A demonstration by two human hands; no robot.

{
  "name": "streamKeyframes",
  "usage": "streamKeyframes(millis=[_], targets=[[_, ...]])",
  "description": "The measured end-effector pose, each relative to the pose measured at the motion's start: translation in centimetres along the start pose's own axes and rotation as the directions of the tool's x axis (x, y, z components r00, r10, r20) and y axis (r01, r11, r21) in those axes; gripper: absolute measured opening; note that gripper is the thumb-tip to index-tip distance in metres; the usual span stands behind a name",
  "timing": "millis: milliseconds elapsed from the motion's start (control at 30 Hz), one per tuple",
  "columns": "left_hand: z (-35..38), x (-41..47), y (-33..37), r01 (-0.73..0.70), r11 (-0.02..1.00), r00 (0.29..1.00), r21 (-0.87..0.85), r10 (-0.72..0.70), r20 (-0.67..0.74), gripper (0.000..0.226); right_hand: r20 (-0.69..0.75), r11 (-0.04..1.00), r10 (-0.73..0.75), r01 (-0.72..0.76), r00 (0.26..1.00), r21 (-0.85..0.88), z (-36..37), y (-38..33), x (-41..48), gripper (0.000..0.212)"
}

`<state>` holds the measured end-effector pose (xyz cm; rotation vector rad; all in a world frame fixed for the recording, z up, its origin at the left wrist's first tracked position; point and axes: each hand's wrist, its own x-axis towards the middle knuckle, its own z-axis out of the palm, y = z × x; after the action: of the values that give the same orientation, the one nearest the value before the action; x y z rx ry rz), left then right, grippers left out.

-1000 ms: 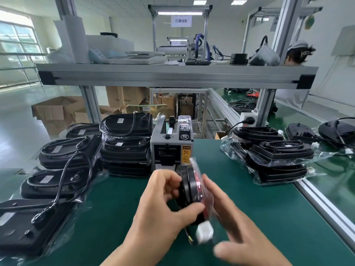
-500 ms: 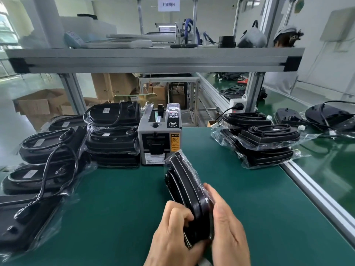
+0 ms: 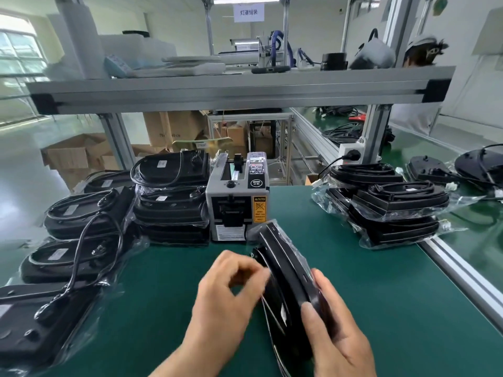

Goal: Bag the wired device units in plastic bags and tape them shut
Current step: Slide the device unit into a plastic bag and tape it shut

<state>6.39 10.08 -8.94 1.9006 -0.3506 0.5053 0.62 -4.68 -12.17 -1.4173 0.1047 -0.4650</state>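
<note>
The right hand [image 3: 334, 330] gripped the bagged unit [image 3: 283, 265] on edge, near centre before the tape dispenser [image 3: 236, 202]. The left hand [image 3: 231, 289] had curled, blurred fingers, hold unclear. If untaped, the bag [image 3: 273, 223] could slip open.

Lighting: we record a bright, even scene, daylight from the window [image 3: 16, 77] at far left, a ceiling lamp [image 3: 246, 0] overhead, glints on the plastic bags [image 3: 402, 216]. Quality: we note motion blur on the left hand [image 3: 228, 295], wide-angle bowing of the shelf beam [image 3: 239, 91] toward the edges, a soft background
</note>
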Motion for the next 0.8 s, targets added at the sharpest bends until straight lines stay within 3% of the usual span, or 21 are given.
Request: streamKeyframes(millis=[67, 167, 267, 433, 600, 667, 733, 800], targets=[[-0.1, 4.6, -1.0, 0.369, 0.906, 0.905, -0.208, -0.401, -0.143, 0.013, -0.012, 0.999, -0.01, 0.009, 1.0, -0.033, 0.0, 0.0, 0.0, 0.045], [0.0, 10.3, -2.9, 0.594, 0.64, 0.692, -0.488, -0.715, -0.095, 0.01, 0.004, 1.0, -0.023, 0.023, 1.0, -0.019, -0.1, -0.3, -0.1, 0.049], [0.7, 12.5, -4.2, 0.642, 0.504, 0.58, -0.578, -0.812, -0.063, 0.013, 0.031, 0.999, -0.045, 0.046, 0.998, -0.025, -0.3, -0.3, 0.0, 0.05], [1.8, 14.0, -4.9, 0.642, 0.387, 0.497, -0.662, -0.867, -0.025, 0.014, 0.07, 0.998, -0.053, 0.055, 0.996, -0.02, -0.7, -0.1, 0.3, 0.051], [2.9, 14.6, -4.4, 0.549, 0.366, 0.443, -0.751, -0.89, -0.11, 0.02, 0.112, 0.999, -0.048, 0.048, 0.993, 0.0, -0.8, 0.2, 0.3, 0.054], [2.9, 14.0, -3.5, 0.515, 0.384, 0.46, -0.767, -0.878, -0.132, 0.02, 0.111, 0.999, -0.043, 0.044, 0.993, -0.012, -1.0, 0.2, 0.4, 0.052], [2.4, 12.7, -2.3, 0.522, 0.425, 0.544, -0.74, -0.834, -0.095, 0.018, 0.114, 0.999, -0.032, 0.034, 0.993, -0.019, -1.2, 0.2, 0.5, 0.051], [1.4, 10.3, -0.6, 0.558, 0.492, 0.688, -0.668, -0.724, 0.041, 0.019, 0.112, 1.0, -0.006, 0.006, 0.994, -0.002, -1.2, 0.2, 0.6, 0.048]])
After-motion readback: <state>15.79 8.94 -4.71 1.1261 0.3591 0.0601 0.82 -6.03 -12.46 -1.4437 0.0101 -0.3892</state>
